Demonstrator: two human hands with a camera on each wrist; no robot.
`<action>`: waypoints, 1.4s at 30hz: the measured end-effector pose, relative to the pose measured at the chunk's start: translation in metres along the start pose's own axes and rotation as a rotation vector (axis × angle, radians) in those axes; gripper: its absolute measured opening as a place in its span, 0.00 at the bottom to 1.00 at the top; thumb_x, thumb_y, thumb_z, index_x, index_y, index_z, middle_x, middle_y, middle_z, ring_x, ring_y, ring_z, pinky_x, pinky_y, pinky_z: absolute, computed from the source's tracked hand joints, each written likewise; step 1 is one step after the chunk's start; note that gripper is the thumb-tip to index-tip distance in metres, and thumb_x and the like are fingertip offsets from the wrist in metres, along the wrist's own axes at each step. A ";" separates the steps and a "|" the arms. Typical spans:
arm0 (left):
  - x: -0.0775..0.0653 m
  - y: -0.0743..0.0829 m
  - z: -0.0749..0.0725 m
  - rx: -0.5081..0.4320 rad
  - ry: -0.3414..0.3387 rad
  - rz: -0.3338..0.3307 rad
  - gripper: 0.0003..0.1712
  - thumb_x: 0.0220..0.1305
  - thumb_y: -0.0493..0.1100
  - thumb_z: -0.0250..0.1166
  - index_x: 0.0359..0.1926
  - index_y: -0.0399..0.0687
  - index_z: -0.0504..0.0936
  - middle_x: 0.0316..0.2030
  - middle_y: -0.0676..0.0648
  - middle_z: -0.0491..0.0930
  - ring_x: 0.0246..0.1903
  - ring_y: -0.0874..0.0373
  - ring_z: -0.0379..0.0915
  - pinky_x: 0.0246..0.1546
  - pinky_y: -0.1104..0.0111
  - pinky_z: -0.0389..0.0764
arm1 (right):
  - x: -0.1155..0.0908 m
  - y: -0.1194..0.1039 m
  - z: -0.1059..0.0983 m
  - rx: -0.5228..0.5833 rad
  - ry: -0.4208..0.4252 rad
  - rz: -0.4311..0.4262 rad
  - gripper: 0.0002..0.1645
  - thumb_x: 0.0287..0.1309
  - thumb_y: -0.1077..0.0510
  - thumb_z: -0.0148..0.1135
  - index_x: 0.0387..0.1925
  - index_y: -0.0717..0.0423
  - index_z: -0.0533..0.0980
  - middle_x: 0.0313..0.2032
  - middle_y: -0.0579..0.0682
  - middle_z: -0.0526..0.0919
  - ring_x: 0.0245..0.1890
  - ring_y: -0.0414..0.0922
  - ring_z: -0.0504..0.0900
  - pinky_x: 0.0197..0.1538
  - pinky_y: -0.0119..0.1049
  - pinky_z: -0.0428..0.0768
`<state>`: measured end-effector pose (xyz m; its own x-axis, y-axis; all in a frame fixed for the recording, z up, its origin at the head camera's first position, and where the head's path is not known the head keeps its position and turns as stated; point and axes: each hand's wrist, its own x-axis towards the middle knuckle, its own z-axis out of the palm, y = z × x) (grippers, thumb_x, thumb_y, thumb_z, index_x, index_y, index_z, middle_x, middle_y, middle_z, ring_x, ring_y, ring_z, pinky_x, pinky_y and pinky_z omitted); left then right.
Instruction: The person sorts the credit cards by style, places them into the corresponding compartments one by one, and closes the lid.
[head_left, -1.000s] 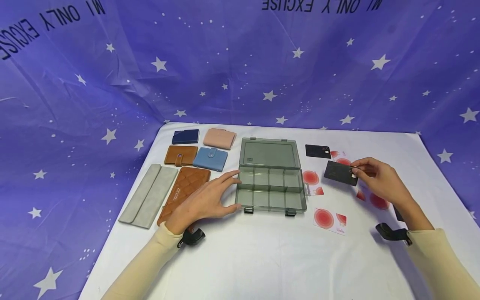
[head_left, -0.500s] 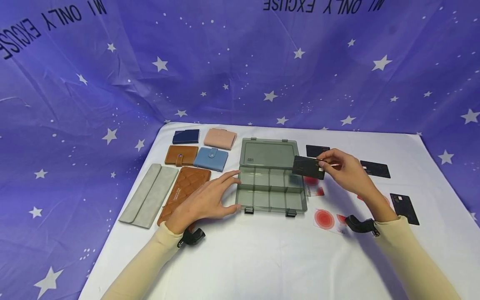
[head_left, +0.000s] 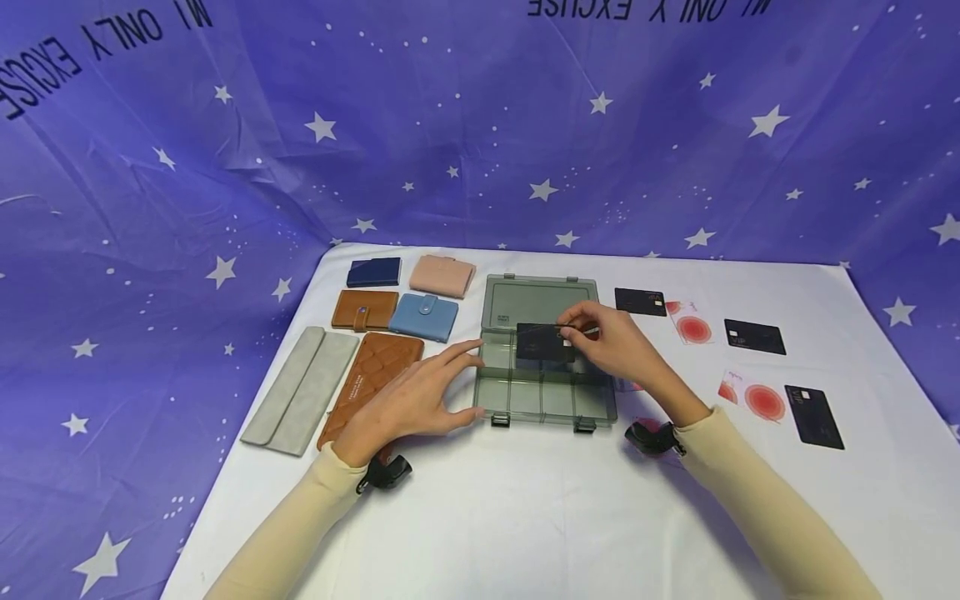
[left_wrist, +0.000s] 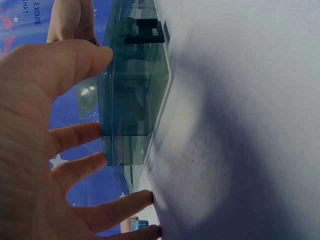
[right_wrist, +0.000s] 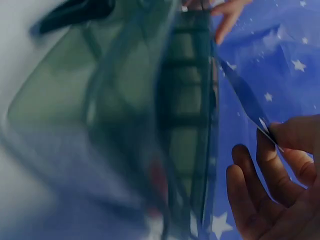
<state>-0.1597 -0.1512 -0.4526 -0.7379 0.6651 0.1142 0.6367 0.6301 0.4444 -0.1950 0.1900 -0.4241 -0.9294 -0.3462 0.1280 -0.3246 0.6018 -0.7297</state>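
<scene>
My right hand (head_left: pixel 611 340) pinches a black card (head_left: pixel 544 342) by its right end between thumb and fingers. The card hangs over the back compartments of a translucent grey-green divided box (head_left: pixel 542 417), whose lid lies folded back. Seen from the right wrist, the card (right_wrist: pixel 245 97) is tilted and nearly edge-on above the box's rim. My left hand (head_left: pixel 412 400) has its fingers spread at the box's left side, fingertips right at the rim and thumb near the front corner. In the left wrist view, the thumb and two fingertips of that hand (left_wrist: pixel 55 125) meet the box wall (left_wrist: pixel 132 100).
Right of the box lie black cards, one at the back (head_left: pixel 640 302), and white cards with red circles, one of them (head_left: pixel 752 397) near a black card (head_left: pixel 814 417). Several wallets are on the left, including a blue one (head_left: pixel 424 317) and a long grey one (head_left: pixel 300 392).
My right hand has carried the black card leftward from above the loose cards to over the box's back compartments. My left hand has stayed at the box's left side.
</scene>
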 end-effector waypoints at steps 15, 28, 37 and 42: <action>0.000 -0.002 -0.002 -0.021 -0.009 0.005 0.36 0.66 0.62 0.75 0.68 0.51 0.79 0.82 0.49 0.62 0.66 0.45 0.79 0.63 0.45 0.80 | 0.012 -0.014 0.038 -0.026 0.012 -0.014 0.08 0.73 0.61 0.68 0.50 0.57 0.84 0.39 0.50 0.91 0.42 0.49 0.92 0.44 0.45 0.84; 0.001 -0.003 -0.001 -0.035 -0.017 -0.008 0.36 0.66 0.62 0.74 0.67 0.51 0.79 0.81 0.49 0.63 0.64 0.47 0.79 0.63 0.48 0.80 | 0.014 -0.017 0.053 -0.144 -0.021 0.009 0.07 0.70 0.58 0.72 0.47 0.51 0.85 0.35 0.43 0.91 0.34 0.39 0.87 0.38 0.42 0.82; 0.000 -0.001 -0.002 -0.046 -0.015 -0.005 0.37 0.66 0.61 0.75 0.68 0.49 0.78 0.81 0.47 0.62 0.67 0.45 0.77 0.65 0.47 0.78 | 0.010 -0.016 0.050 -0.214 -0.054 0.006 0.09 0.73 0.54 0.69 0.51 0.47 0.87 0.41 0.47 0.93 0.38 0.46 0.91 0.39 0.47 0.86; -0.001 -0.001 -0.001 -0.035 -0.012 0.000 0.36 0.66 0.61 0.75 0.68 0.49 0.78 0.81 0.47 0.62 0.68 0.44 0.77 0.65 0.48 0.78 | 0.007 -0.016 0.052 -0.264 -0.060 0.029 0.15 0.74 0.50 0.69 0.56 0.47 0.88 0.42 0.46 0.93 0.40 0.45 0.91 0.38 0.46 0.84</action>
<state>-0.1603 -0.1530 -0.4518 -0.7351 0.6700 0.1035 0.6283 0.6160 0.4751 -0.1868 0.1406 -0.4468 -0.9294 -0.3635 0.0636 -0.3399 0.7762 -0.5311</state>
